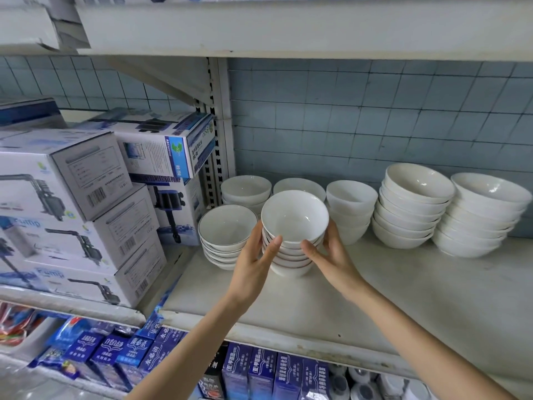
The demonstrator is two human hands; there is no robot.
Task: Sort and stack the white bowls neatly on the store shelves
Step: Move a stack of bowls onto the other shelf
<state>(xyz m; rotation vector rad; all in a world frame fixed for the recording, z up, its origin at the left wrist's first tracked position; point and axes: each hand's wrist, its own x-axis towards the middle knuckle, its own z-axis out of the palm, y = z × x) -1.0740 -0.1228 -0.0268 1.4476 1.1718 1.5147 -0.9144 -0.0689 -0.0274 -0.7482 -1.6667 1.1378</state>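
Clasping leaning stack of plain white ceramic bowls (294, 222) in left hand (253, 264) and right hand (331, 255) grips; likely risking toppling toward nine o'clock.

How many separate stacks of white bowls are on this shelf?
7: front-left stack; held stack between left hand and right hand; three back stacks; two larger right stacks. Others may be hidden.

Seven lots of white bowls up on the shelf (432, 284)!
Along the back, left to right: the short stack (246, 189), a half-hidden bowl (300, 184), the narrow stack (351, 209), the wide stack (412, 206) and, right beside it, the end stack (484, 215). Up front at the left sit the blue-rimmed stack (225, 235) and, just beside it, the centre stack (294, 217).
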